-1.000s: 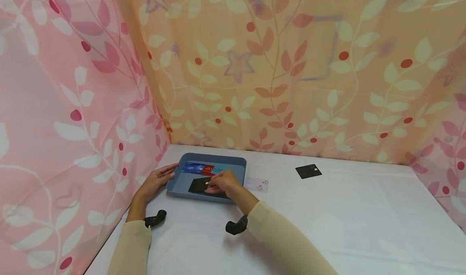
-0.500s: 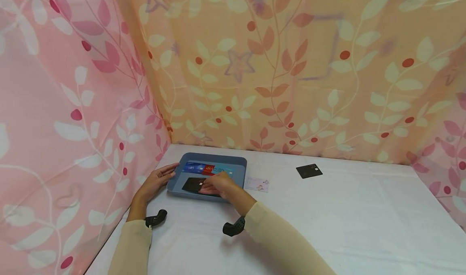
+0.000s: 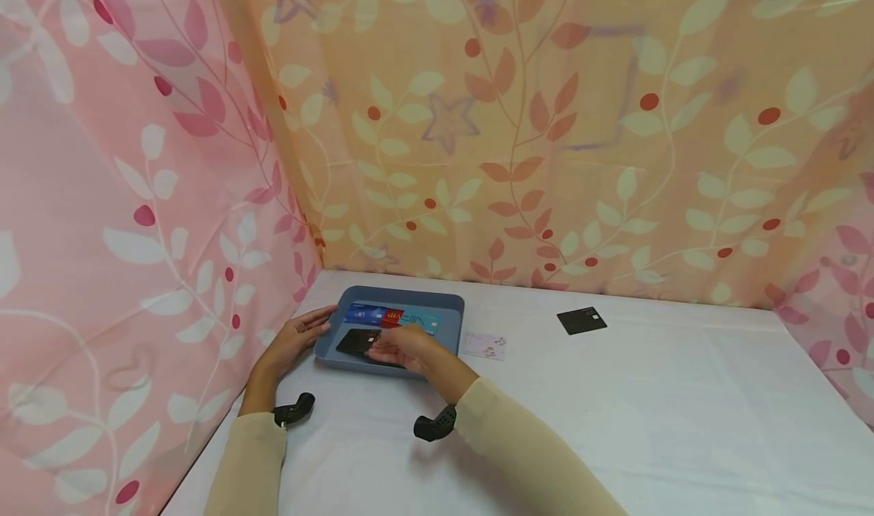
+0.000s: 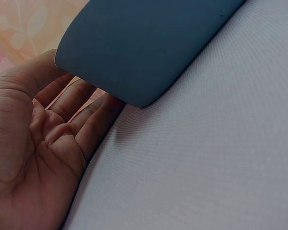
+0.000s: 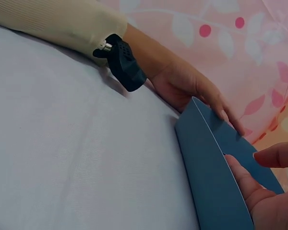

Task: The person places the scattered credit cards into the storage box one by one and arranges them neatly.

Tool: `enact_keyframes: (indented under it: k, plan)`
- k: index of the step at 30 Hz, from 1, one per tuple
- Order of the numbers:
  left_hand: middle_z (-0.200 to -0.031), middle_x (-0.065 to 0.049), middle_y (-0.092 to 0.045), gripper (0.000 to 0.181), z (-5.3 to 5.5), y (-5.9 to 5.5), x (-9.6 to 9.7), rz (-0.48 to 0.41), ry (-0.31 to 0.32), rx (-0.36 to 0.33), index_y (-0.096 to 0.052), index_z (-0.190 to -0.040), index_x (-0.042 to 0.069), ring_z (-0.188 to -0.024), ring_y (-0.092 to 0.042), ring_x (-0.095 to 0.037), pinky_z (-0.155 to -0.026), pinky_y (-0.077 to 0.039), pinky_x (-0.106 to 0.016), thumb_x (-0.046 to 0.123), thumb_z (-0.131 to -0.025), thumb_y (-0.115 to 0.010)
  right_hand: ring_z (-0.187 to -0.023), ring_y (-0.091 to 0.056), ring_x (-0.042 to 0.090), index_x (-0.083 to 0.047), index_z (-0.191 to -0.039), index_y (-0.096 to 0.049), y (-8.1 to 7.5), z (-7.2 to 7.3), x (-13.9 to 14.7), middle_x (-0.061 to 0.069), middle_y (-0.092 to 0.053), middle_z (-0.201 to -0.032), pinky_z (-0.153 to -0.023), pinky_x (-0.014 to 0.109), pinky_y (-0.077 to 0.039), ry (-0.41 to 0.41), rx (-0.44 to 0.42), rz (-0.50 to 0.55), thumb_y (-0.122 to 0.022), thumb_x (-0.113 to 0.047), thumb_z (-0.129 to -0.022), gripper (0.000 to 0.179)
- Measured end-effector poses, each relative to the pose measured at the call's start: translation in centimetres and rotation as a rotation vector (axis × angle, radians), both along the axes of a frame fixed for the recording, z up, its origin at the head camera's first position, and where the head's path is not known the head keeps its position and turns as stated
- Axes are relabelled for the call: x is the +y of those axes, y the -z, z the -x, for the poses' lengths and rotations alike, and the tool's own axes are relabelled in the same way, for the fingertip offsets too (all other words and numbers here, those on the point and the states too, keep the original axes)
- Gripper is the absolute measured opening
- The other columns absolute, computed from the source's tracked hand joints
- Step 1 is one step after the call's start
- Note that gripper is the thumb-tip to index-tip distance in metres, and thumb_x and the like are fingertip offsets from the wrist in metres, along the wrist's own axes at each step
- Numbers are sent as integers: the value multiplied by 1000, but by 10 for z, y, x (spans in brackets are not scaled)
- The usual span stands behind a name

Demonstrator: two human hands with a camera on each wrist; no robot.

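Note:
A shallow blue-grey tray (image 3: pixel 437 298) lies at the table's back left. My left hand (image 3: pixel 297 341) touches its left side, fingers stretched along the wall; the thumb is at the rim in the left wrist view. Inside the tray, my right hand (image 3: pixel 410 347) is at the right end of a black card (image 3: pixel 356 340) that lies near the front wall. Thumb and finger stand apart in the right wrist view, where the tray wall hides the card. Behind it lie a blue card (image 3: pixel 362 314), a red VIP card (image 3: pixel 392 317) and a light blue card (image 3: pixel 426 321).
A pale flowered card (image 3: pixel 486 346) lies just right of the tray, and another black card (image 3: pixel 582 320) farther right on the white tablecloth (image 3: pixel 683 410). Patterned curtains (image 3: pixel 519 136) close off the back and sides.
My right hand has moved left within the tray, and the black card has shifted left with it, out of the earlier pinch. My left hand has stayed at the tray's side.

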State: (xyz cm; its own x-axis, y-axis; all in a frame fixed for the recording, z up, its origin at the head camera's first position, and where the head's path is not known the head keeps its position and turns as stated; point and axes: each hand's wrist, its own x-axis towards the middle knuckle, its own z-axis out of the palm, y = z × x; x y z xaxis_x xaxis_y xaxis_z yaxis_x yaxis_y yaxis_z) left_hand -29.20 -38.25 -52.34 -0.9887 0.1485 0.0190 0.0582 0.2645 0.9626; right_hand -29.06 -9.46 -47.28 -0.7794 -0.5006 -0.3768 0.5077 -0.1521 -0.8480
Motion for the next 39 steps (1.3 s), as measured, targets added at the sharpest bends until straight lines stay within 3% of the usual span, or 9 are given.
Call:
enact_keyframes:
  k: [8,12,17,25,31,39]
  plan:
    - [-161,-12,-38,52,2,1,-1,-13,1,0,-47,-153,12,-149,-34,-32,-112,-36,-36,26,-104,-59,-114,-67,40,18,-132,-53,1,1,-6,34,-61,-128,-96,42,-54,-2,-8,3,-54,1,-100,36]
    - [-161,-12,-38,52,2,1,-2,-8,7,1,-47,-153,13,-149,-32,-33,-115,-32,-44,25,-105,-58,-116,-66,41,18,-131,-53,1,2,-8,34,-60,-131,-97,42,-53,-3,-10,-6,-54,0,-100,36]
    - [-161,-12,-38,51,2,1,-3,-14,11,6,-47,-153,13,-150,-32,-33,-116,-30,-49,24,-105,-58,-112,-68,41,18,-128,-56,-2,1,-10,35,-61,-128,-96,42,-54,-1,6,-22,-55,-1,-99,34]
    - [-160,-12,-39,52,3,2,-4,-50,39,9,-47,-153,10,-149,-33,-32,-109,-39,-28,25,-104,-59,-106,-71,40,16,-124,-59,0,2,-13,34,-64,-121,-92,44,-57,-9,33,-46,-57,-4,-100,32]
    - [-161,-12,-38,53,1,1,-4,-41,34,7,-47,-153,11,-149,-32,-31,-113,-34,-36,27,-104,-59,-92,-74,32,13,-126,-60,0,2,-13,31,-66,-121,-87,41,-59,-10,44,-82,-61,-7,-97,35]
    - [-160,-12,-38,52,0,0,-1,-37,21,1,-47,-153,11,-149,-33,-31,-111,-35,-33,26,-104,-59,-84,-74,26,13,-129,-57,-1,3,-13,30,-67,-119,-89,40,-59,-31,43,-106,-60,-8,-98,38]
